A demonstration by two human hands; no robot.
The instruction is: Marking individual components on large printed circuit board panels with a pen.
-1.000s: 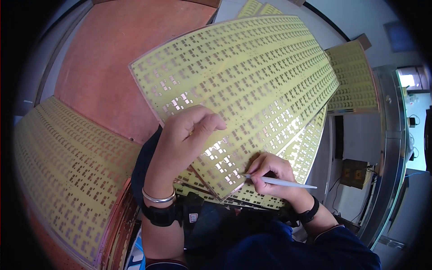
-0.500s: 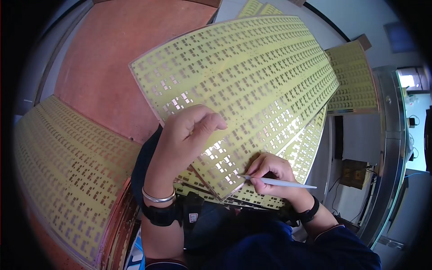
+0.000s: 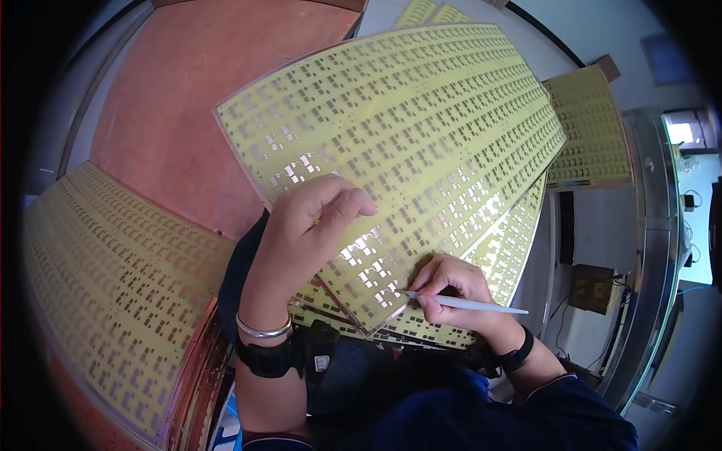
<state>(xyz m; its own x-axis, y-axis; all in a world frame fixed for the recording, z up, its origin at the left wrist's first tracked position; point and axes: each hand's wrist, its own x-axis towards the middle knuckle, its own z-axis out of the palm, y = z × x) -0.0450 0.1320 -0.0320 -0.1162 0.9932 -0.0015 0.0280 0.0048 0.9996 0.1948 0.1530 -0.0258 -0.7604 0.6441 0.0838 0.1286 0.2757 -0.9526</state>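
A large yellow-green circuit board panel [image 3: 429, 135], covered with rows of small copper pads, lies slanted before me. My left hand [image 3: 316, 218] rests on its left part with the fingers curled in and the thumb against them; nothing shows between them. In my right hand [image 3: 451, 289], near the panel's front corner, a slim white pen-shaped tool [image 3: 481, 305] is pinched between thumb and fingers. Its thin tip meets the panel beside some shiny pads, and its tapered back end points right. Whether the tip is a blade or a point is too small to tell.
More panels [image 3: 508, 244] lie beneath this one. At left stands a stack of similar panels [image 3: 113, 301], beside a broad copper-coloured sheet [image 3: 203, 98]. Another panel [image 3: 590, 135] lies at far right near a metal-framed bench [image 3: 658, 203]. A brown box [image 3: 592, 289] and cables sit below.
Almost nothing differs. The panel and both hands appear shifted by a few pixels; the tool's tip stays at the same group of pads.
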